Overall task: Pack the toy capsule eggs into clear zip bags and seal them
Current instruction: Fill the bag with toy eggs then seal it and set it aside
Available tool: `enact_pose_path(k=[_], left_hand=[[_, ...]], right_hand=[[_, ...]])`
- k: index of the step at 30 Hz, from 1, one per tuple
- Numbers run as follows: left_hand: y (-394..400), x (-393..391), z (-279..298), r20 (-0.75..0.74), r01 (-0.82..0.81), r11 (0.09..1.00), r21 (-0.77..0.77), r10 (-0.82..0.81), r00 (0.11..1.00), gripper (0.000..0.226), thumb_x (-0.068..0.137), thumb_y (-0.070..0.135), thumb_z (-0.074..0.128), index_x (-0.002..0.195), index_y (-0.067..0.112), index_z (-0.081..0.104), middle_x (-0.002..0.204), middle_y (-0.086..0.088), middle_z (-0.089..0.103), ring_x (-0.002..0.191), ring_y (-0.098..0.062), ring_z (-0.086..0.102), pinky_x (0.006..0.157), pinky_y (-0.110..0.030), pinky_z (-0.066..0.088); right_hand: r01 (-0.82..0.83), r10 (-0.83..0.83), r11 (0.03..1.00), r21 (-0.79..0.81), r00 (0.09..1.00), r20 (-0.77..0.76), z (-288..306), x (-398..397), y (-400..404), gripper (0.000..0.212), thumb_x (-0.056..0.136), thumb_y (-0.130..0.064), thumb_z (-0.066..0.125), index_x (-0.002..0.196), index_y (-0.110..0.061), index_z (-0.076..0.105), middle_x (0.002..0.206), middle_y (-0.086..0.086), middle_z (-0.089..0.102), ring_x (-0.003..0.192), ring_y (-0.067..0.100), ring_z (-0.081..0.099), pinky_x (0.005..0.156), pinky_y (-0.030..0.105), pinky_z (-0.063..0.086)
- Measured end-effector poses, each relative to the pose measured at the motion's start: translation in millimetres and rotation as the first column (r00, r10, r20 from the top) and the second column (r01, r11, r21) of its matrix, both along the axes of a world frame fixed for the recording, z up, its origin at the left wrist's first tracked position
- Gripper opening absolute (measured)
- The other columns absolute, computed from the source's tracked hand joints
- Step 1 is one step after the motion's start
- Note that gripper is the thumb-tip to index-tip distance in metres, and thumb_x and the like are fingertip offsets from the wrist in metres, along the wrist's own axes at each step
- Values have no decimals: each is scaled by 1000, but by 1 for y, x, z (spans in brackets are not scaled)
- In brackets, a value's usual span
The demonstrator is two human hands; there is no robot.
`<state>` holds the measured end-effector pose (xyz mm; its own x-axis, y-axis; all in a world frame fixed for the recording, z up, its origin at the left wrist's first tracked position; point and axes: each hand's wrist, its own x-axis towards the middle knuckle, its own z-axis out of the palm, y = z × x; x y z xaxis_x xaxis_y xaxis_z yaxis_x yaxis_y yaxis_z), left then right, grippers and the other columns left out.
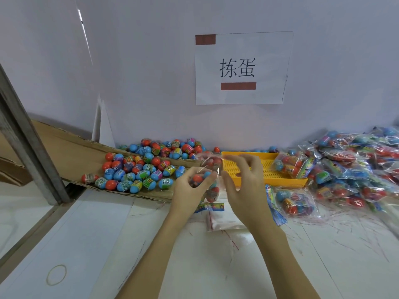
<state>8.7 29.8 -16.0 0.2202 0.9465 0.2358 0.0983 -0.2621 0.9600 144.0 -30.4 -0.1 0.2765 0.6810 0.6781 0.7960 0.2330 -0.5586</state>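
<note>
A clear zip bag (212, 167) with several red and blue capsule eggs inside hangs upright above the table, between my hands. My left hand (191, 187) grips the bag's lower half from the left, fingers curled round the eggs. My right hand (241, 180) is at the bag's right edge, fingers loosely spread, the thumb against the plastic; whether it pinches the bag is unclear. A heap of loose capsule eggs (142, 167) lies on brown cardboard (71, 152) to the left. Empty zip bags (224, 221) lie flat on the table under my hands.
A yellow perforated tray (278, 179) stands behind my right hand, with one filled bag (288, 165) in it. Many filled bags (354, 169) pile up at the right. A paper sign (241, 67) hangs on the wall. A metal post (28, 143) slants at left.
</note>
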Motion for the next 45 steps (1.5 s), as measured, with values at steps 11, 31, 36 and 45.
enact_pose_path(k=[11,31,36,45], left_hand=[[-2,4,-2,263,50,970,-238,15,965,49,70,73,72,99,34,75,102,-6,77,99,-23,76,88,-47,63],[1,-1,2,398,92,925,-369,68,915,18,97,21,66,95,15,83,104,-7,80,97,-27,77,77,-34,59],[2,-1,-3,256,35,962,-271,37,966,21,100,23,65,90,19,84,98,-4,80,93,-29,77,75,-38,61],[-1,2,-4,91,69,997,35,-72,993,18,103,19,61,108,19,78,94,2,79,94,-19,75,85,-39,62]], right_hand=[[-222,115,959,-178,874,-473,-13,4,7,5,91,-23,76,93,-27,74,82,-13,75,79,1,70,70,19,58],[-141,6,975,-174,794,-608,-10,14,7,10,96,-25,70,87,-27,75,75,-14,73,76,6,68,61,14,54],[126,-145,989,-79,942,-304,-11,-3,6,22,90,-20,76,106,-24,60,103,-7,63,95,12,60,78,20,51],[0,-6,993,117,999,52,-14,-18,3,16,94,-10,69,108,-11,77,106,2,71,101,11,59,88,5,39]])
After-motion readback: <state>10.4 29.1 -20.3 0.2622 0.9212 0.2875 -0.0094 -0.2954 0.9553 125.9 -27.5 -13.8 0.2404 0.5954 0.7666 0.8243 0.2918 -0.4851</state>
